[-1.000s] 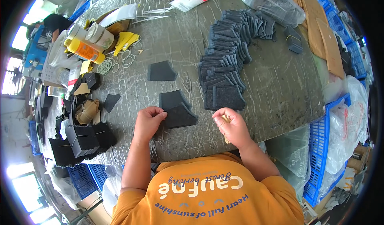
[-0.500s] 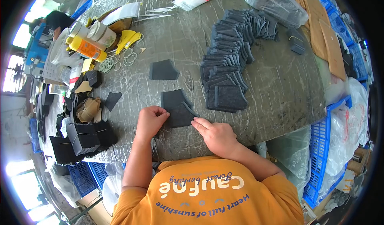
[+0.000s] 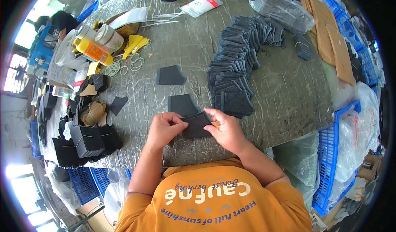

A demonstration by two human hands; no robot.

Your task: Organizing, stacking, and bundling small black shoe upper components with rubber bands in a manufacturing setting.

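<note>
From left to right on the desk (image 3: 284,94), we first see a black bundle (image 3: 86,140) with a band around it, and farther back a yellow bottle (image 3: 95,52), which is tilted. Pale rubber bands (image 3: 113,69) lie near this bottle. Next we find the left hand (image 3: 166,129): its grip is narrow, pinching the upper left part of the held dark piece (image 3: 196,126). This piece is tilted, between the two hands; we cannot tell whether its lower edge touches the desk. Behind it lie two flat pieces (image 3: 171,75), apart from each other. The right hand (image 3: 225,129) also has a narrow grip, holding the right side of the same piece. Farther right, we see a curved row of overlapping dark pieces (image 3: 233,63), and then a small banded stack (image 3: 302,47).
</note>
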